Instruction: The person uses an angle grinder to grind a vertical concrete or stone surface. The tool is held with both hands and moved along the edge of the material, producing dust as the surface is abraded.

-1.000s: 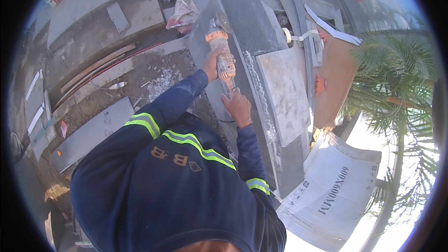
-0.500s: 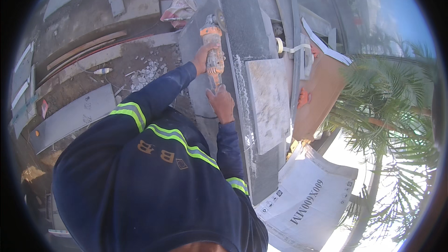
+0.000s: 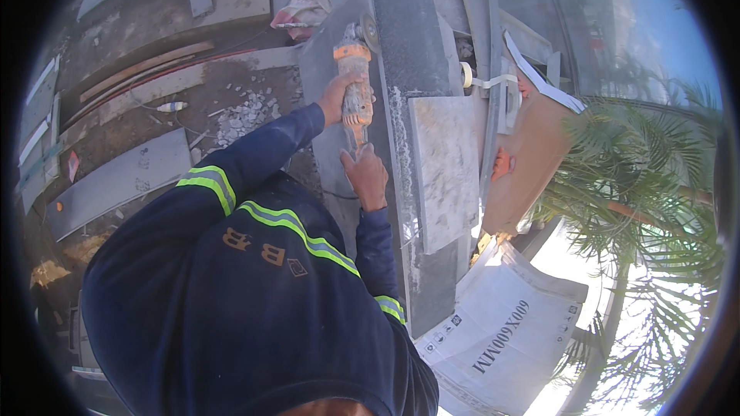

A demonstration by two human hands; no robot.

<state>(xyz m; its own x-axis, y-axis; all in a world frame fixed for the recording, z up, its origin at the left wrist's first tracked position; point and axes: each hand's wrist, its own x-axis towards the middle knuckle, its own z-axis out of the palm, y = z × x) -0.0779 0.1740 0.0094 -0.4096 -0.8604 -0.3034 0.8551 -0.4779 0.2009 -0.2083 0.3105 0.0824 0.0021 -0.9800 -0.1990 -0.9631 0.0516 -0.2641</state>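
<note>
An orange, dust-coated angle grinder (image 3: 358, 100) is held lengthwise in both my hands, its metal head and round disc (image 3: 371, 33) pointing away from me. My left hand (image 3: 339, 98) is wrapped round the grinder's body from the left. Closer to me, my right hand (image 3: 367, 176) is closed on its narrow rear end. The disc stands at the left edge of a long dark grey stone slab (image 3: 432, 281); whether it touches the stone I cannot tell. Pale dust lies along that edge. A lighter square tile (image 3: 447, 173) rests on the slab, right of my right hand.
Broken stone chips (image 3: 245, 118) and a grey plank-like slab (image 3: 123, 181) lie on the ground to the left. Beyond the grinder is a crumpled sack (image 3: 306, 4). A roll of tape (image 3: 466, 75), brown cardboard (image 3: 532, 154), a flattened printed carton (image 3: 505, 331) and palm leaves (image 3: 632, 177) are on the right.
The view has shifted slightly. Both hands keep their hold on the grinder, which has hardly moved along the slab's edge.
</note>
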